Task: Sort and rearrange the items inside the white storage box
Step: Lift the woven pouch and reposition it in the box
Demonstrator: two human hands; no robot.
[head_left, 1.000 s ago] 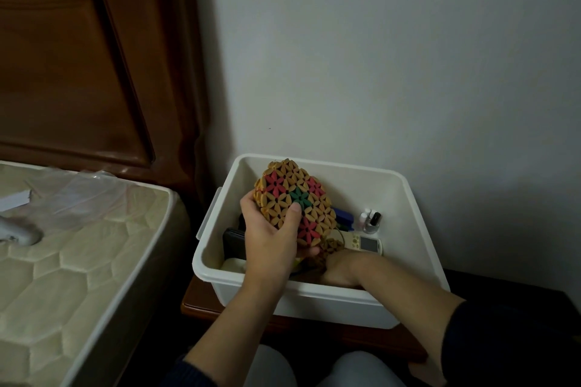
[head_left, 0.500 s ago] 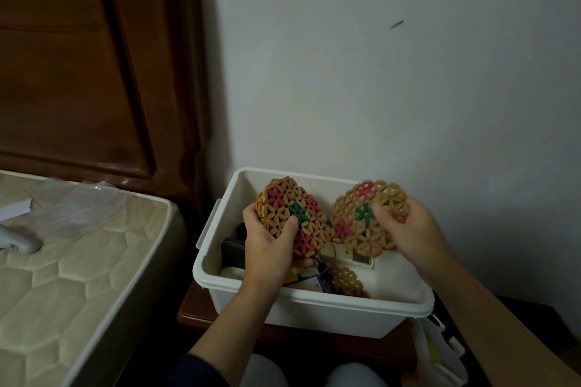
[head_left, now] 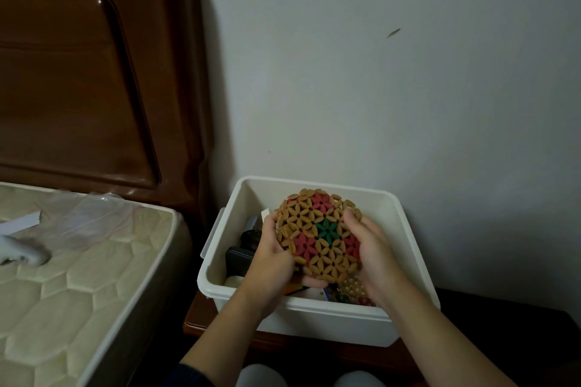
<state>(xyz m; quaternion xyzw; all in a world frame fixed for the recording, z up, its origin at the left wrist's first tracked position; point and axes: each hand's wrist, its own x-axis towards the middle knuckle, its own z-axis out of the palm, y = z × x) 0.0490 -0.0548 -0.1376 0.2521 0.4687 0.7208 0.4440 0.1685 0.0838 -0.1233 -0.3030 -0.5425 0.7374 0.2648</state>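
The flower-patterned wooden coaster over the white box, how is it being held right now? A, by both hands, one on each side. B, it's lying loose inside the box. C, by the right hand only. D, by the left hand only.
A: the left hand and right hand grip opposite edges of the coaster, above the white box.

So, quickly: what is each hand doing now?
Left hand: holds the mat by its left edge.
Right hand: holds the same mat by its right edge.
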